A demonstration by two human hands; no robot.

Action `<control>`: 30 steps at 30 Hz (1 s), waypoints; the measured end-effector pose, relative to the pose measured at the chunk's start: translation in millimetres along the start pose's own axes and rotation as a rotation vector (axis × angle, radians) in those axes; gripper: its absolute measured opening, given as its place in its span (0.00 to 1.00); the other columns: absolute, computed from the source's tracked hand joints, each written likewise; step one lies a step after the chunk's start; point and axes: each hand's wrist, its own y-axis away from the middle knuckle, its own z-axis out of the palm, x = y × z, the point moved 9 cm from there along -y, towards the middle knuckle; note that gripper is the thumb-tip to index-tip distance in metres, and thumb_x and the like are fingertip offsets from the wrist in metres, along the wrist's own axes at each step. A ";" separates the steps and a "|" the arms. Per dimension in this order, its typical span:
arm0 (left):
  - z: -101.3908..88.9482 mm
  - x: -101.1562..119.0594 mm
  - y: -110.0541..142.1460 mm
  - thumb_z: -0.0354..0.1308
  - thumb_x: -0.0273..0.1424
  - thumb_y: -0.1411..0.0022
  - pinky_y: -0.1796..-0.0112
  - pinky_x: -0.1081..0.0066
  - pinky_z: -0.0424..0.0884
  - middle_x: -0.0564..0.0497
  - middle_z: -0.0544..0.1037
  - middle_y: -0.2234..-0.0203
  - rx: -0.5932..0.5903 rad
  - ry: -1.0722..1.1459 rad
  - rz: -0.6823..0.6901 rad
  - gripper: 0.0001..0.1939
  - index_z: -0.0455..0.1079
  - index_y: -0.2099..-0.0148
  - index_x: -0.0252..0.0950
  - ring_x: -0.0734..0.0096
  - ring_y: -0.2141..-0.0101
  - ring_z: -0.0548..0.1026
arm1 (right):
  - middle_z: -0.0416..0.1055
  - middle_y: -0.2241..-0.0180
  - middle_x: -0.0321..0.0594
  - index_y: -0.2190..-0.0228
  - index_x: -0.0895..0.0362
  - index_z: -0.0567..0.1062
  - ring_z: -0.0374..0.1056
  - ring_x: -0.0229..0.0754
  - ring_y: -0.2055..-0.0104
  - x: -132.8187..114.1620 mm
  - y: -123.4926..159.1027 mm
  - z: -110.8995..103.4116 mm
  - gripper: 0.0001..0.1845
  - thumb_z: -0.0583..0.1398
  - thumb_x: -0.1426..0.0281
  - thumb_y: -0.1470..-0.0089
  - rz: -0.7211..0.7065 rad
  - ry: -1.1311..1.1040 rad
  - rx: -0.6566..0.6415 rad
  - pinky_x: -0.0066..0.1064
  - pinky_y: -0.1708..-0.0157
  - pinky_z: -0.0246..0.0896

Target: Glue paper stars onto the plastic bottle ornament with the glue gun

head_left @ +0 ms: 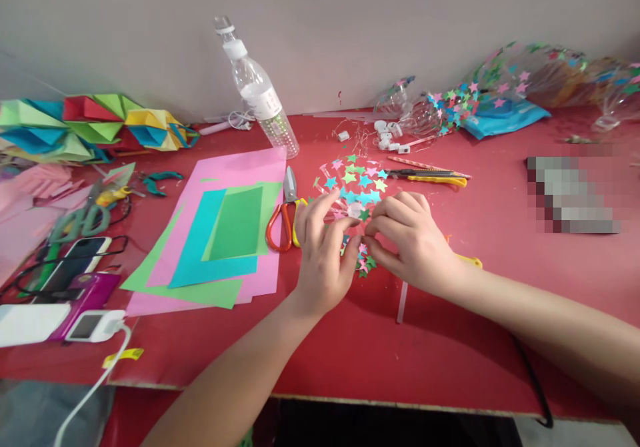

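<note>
Worked with left hand (325, 257) and right hand (410, 233) close together, just right of the frame's centre, over paper stars (365, 181) scattered beneath and above the fingers. Curled left thumb and forefinger to a narrow gap; brought right thumb and forefinger nearly together beside them. Could not tell of any small piece caught between the tips. Appeared, as a judgement, to be at a fine-fingered step, handling something tiny among the stars. Called next, most likely, for a steady, light pinch, without brushing loose stars aside. Had a pale strip (402, 302) at lower centre-right on the red tabletop (340, 347), snips (290, 185) near centre, left of the left hand, and a yellow cutter (440, 180) right of centre, above the right hand.
</note>
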 end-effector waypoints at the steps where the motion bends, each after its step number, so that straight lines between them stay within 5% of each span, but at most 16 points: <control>1: -0.8 -1.3 -0.1 0.52 0.29 0.34 0.43 0.47 0.58 0.41 0.63 0.43 0.004 0.011 -0.004 0.08 0.65 0.53 0.38 0.54 0.43 0.62 | 0.69 0.68 0.40 0.70 0.56 0.71 0.59 0.42 0.64 0.0 -0.2 -0.7 0.06 0.56 0.71 0.42 -0.001 0.001 0.006 0.37 0.61 0.51; 18: -6.9 -11.9 -0.8 0.48 0.29 0.32 0.44 0.52 0.61 0.42 0.63 0.44 0.007 0.101 -0.069 0.09 0.65 0.52 0.40 0.58 0.43 0.63 | 0.70 0.63 0.39 0.57 0.53 0.70 0.58 0.44 0.62 -24.0 7.6 -6.8 0.10 0.57 0.70 0.42 -0.285 0.353 0.124 0.40 0.53 0.53; 30: -10.9 -17.2 -0.6 0.49 0.29 0.32 0.47 0.56 0.65 0.42 0.63 0.44 0.024 0.129 -0.075 0.08 0.67 0.54 0.38 0.59 0.46 0.65 | 0.71 0.65 0.39 0.58 0.56 0.72 0.58 0.43 0.62 -28.1 3.3 -8.7 0.10 0.59 0.68 0.43 -0.316 0.432 0.144 0.39 0.52 0.55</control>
